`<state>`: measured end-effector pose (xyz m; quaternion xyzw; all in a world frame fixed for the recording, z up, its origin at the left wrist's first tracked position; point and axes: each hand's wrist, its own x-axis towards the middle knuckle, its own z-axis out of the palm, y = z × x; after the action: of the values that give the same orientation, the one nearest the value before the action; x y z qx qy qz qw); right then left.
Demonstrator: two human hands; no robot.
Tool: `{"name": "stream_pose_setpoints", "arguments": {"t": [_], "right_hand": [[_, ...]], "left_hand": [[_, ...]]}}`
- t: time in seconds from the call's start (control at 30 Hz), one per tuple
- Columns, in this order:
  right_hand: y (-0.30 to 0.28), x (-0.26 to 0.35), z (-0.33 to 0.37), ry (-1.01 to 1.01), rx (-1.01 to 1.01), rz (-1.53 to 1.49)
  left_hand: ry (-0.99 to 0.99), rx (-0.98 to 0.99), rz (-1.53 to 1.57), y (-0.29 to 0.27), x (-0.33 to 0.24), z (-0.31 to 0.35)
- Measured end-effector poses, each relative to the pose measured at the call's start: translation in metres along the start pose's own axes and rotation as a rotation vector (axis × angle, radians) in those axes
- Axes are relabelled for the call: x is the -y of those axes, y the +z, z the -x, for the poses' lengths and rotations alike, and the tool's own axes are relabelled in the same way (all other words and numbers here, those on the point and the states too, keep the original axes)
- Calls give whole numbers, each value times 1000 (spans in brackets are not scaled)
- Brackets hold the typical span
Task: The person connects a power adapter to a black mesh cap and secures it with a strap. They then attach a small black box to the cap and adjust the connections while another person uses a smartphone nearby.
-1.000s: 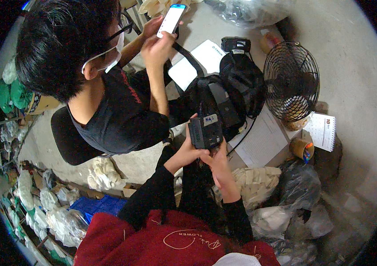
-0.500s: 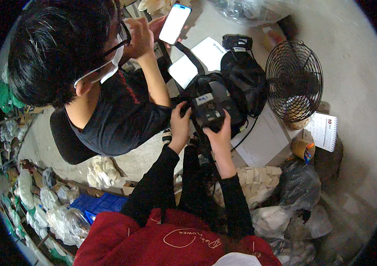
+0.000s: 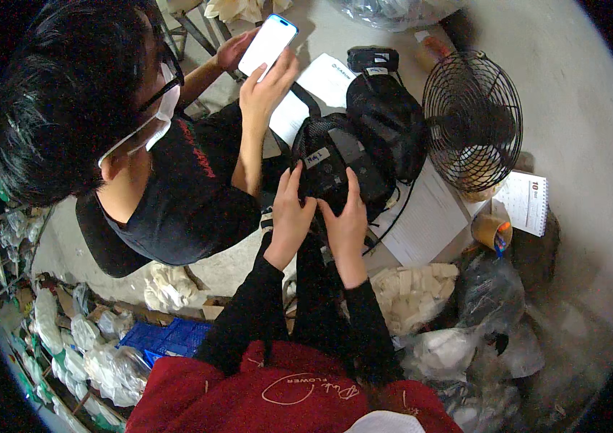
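Note:
In front of me a dark boxy device with a white label on top sits in or against a black mesh bag. My left hand is at its left near corner, index finger stretched along its side. My right hand grips its right near side, fingertips on the casing. My thumbs almost meet at the device's near edge. The underside of the device is hidden. Right behind it rests a second black bag, with a small black labelled pouch at its far end.
At my left a masked person holds a lit phone. Right of the bags stands a black wire-cage fan, near papers, a spiral calendar and a pen cup. Plastic bags and a blue crate lie nearer me.
My hands have drawn closer together at the device's near edge, thumbs nearly touching. The other person has leaned left and brought a second hand up to the phone. The view has shifted slightly.

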<state>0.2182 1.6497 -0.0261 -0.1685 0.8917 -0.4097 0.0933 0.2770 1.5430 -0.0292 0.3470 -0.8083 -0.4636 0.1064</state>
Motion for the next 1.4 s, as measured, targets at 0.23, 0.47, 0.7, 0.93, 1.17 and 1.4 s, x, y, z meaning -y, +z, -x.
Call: {"name": "stream_pose_setpoints", "arguments": {"t": [0.23,0.47,0.7,0.93,1.17,1.4], "right_hand": [[-75,-43,-24,-49,-291,194],[-57,-75,-72,354,248,42],[-54,-76,-67,110,59,215],[-72,-58,-37,264,234,-320],[-55,-58,-32,-81,-100,254],[-56,-55,-5,84,-160,297]], "left_hand": [[46,-10,-113,12,3,-1],[-102,-202,-173,52,-34,-9],[-170,-227,-307,58,-52,-10],[-180,-244,-268,60,-48,-9],[-106,-213,-194,51,-39,-9],[-293,-264,268,26,7,27]]}}
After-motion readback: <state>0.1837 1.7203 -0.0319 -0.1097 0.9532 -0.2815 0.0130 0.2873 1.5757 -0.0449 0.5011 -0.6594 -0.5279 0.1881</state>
